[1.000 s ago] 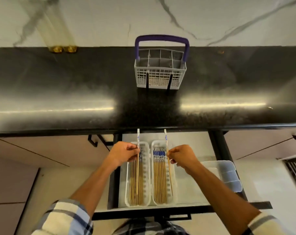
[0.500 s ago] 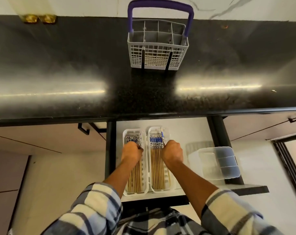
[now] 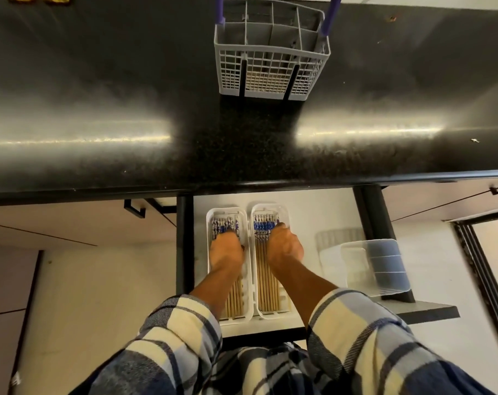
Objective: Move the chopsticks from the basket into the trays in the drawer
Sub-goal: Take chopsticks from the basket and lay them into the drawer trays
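Two hands, two trays, one basket, one drawer

Black counter bears the basket — drawer holds two trays.

I see a black speckled stone bench streaked with pale glare. On it stands a white plastic grid basket with purple handle posts and grey dividers. Below, two white plastic trays hold tan wooden chopsticks whose ends carry a blue-and-white pattern. The open drawer has a white floor and black side rails. My sleeves are plaid in cream, pale blue and navy. A clear, frosted plastic container shows bluish-grey sections.
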Demonstrator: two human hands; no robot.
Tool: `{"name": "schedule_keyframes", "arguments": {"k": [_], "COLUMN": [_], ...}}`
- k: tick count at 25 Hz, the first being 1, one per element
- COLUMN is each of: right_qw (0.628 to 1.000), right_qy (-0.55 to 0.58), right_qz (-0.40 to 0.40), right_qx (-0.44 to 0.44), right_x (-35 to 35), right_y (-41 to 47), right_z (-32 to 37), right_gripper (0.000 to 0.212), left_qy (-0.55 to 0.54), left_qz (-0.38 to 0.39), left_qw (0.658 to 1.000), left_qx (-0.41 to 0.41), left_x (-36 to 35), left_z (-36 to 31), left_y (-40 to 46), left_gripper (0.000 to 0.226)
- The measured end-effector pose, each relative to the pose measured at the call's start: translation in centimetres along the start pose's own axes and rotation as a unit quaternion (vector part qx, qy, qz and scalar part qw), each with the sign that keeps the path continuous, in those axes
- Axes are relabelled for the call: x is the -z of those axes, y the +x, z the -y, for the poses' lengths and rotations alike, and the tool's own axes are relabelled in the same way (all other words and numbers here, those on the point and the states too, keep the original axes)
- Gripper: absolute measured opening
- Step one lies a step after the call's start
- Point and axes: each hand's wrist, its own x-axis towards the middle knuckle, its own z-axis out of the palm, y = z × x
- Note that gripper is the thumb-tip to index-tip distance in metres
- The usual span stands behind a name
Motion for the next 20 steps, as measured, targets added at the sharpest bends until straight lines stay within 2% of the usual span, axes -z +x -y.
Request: {"name": "schedule_keyframes", "arguments": {"k": [4,6,14,20], "right_qw": [0.999,0.998,0.998,0.999], "right_qy": [-0.041,-0.052,-0.035,-0.025], "right_qz": [0.011,0.022,0.044,0.037], "right_qx": [0.022,0.026,0.017,0.027], "right_x": [-0.5,-0.8,-1.7,-1.9], "right_y": [0.2,0.3,0.0,-0.1], "right_z": [0.1,0.0,-0.2,-0.7], "right_gripper": [0.018,0.018,0.014,0.013], "left_qy": [-0.025,-0.019,0.042,0.044], "left_qz": [0.004,0.004,-0.001,-0.006], "left_qw": [1.000,1.000,0.999,0.999], "left_qx": [-0.006,-0.010,-0.019,-0.020], "left_x": [0.1,0.0,0.3,0.1], "left_z": [0.5,0.4,0.4,0.4], "left_y": [0.3,0.2,-0.2,-0.3], "left_gripper": [0.013,0.010,0.009,0.012]}}
